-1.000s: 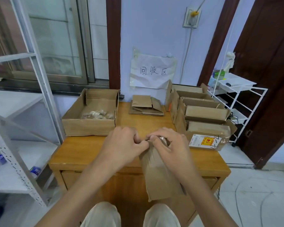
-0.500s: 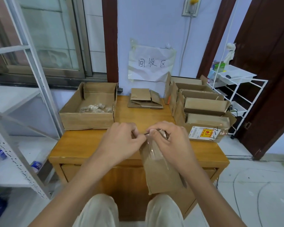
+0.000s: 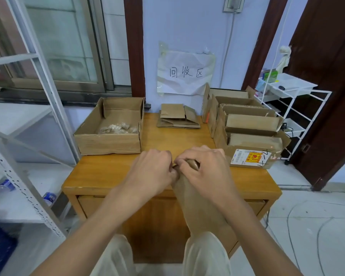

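A flattened cardboard box [image 3: 195, 206] is pinched at its top edge, left hand [image 3: 150, 172] at nine o'clock, right hand [image 3: 206, 172] at three o'clock

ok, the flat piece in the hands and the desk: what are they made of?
The flat piece: brown cardboard, matte, dull all over; the shiny bit at its top edge may be clear tape. The desk: wood or veneer, orange-brown with a lacquer sheen; cannot tell which.

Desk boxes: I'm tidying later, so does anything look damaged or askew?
The open boxes at right have ragged, torn flap edges, and the taped-up paper sign behind is crumpled.
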Motion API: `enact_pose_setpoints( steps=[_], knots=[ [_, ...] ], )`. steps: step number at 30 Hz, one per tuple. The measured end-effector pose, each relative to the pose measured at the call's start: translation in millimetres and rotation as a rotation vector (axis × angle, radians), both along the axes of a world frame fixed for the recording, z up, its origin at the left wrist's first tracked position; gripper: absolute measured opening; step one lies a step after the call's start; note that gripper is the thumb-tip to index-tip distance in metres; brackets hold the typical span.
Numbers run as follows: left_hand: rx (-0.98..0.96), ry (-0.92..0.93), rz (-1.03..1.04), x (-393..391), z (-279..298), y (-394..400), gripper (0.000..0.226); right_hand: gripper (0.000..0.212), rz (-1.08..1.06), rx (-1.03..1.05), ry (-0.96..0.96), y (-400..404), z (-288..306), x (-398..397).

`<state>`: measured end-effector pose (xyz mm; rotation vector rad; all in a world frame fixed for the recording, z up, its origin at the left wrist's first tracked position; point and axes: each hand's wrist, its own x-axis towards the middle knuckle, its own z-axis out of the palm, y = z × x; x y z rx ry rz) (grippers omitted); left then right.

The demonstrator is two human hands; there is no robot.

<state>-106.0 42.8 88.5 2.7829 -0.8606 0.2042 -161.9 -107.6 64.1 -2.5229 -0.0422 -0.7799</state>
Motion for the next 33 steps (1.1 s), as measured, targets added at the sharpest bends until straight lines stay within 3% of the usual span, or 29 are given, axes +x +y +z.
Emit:
enact_pose_setpoints(
  steps=[5,9,11,15,19,23,29,33],
  knots=[
    [-0.065,0.172,-0.029,9.4,-2.1,2.6,0.005,0.017,-0.066,-0.056,0.012,1.2,-1.6,-0.4],
    [-0.442,0.512,-0.047,12.1,-4.7,11.4,0.008,0.020,-0.044,0.122,-0.015,-10.2,-0.7,-1.2],
    [-0.599,0.601,-0.013,9.9,-7.6,11.9,0.025,0.018,-0.033,0.217,-0.043,-15.3,0.4,-0.8],
    [-0.465,0.286,0.070,4.9,-20.0,3.4,0.054,0.020,-0.045,0.246,-0.050,-10.5,2.0,0.6],
    [-0.351,0.066,0.104,0.3,-18.6,-4.4,0.038,0.021,-0.079,0.149,-0.065,-10.5,1.7,2.8],
    [-0.200,0.125,0.077,7.4,-17.1,-2.9,0.022,0.020,-0.118,-0.024,-0.049,-8.7,0.9,2.4],
    [-0.131,0.313,-0.201,29.0,-10.6,19.8,0.020,0.017,-0.049,-0.115,-0.018,-19.9,6.8,5.1],
    [-0.437,0.666,-0.148,20.0,-4.4,22.9,0.047,0.019,-0.039,-0.058,-0.016,-27.1,4.0,7.2]
  ],
)
